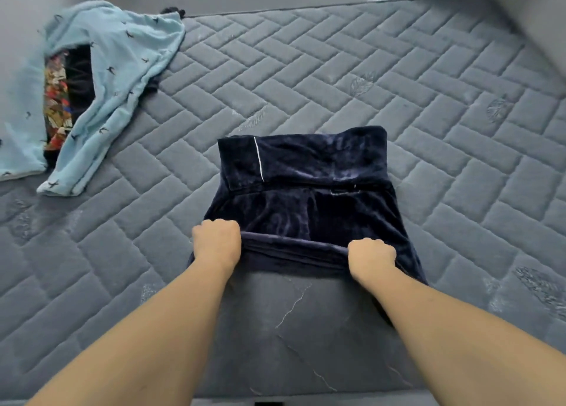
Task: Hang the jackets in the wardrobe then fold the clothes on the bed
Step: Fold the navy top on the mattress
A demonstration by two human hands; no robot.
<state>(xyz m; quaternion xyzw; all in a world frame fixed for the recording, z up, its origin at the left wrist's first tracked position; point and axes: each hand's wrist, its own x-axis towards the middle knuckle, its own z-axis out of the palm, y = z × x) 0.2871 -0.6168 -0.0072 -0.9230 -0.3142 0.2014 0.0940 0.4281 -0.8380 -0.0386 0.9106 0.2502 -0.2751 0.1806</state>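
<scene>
The dark navy velvet garment point(301, 197) lies on the grey quilted mattress point(428, 114), close to its near edge and roughly midway along it, already partly folded, with a flap bearing a thin white piping line doubled over its far end. Both hands are fists curled round the garment's near hem: the left hand point(216, 242) grips the left corner, the right hand point(371, 256) grips the right corner, and the cloth is gathered into a ridge between them. The step in hand looks like carrying this near edge up and over onto the far part to halve the piece. To do it well, the two corners should rise together and stay level, so the hem lands square with the far flap rather than skewed; keeping a light tension between the hands would stop the slack ridge from bunching into a crease. Velvet tends to cling to itself, so it is better laid down once than dragged into place. Whether the layers beneath are aligned cannot be told, since the dark pile hides the edges. Near the far left corner of the mattress a light blue top with small dark bird prints point(119, 69) lies loosely over a bright patterned cloth point(56, 99), both apparently still to fold.
</scene>
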